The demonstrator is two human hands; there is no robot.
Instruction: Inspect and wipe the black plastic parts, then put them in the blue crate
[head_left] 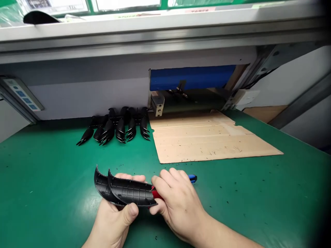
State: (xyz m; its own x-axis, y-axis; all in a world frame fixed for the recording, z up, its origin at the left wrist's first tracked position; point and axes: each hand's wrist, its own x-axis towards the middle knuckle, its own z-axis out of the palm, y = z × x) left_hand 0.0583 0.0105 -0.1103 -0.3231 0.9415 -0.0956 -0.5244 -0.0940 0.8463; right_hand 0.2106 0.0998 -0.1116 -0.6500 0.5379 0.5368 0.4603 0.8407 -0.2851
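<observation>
Two curved black plastic shells (131, 190), one overlapping the other, lie across my left hand (113, 215), their ribbed hollow sides facing up. My left thumb presses the near edge while the fingers wrap behind. At the shells' right end, my right hand (178, 199) is closed around a tool with a red part (156, 193) and a blue end (192, 178). Most of that tool is hidden by my fingers, so its kind cannot be made out. My right thumb lies by the tip of the front shell.
Several black shell parts (116, 125) stand in a cluster at the back of the green table (51, 179). A flat cardboard sheet (207, 141) lies before an opening with a blue flap (191, 77). A metal-edged shelf (129, 38) crosses above; dark scraps dot the table.
</observation>
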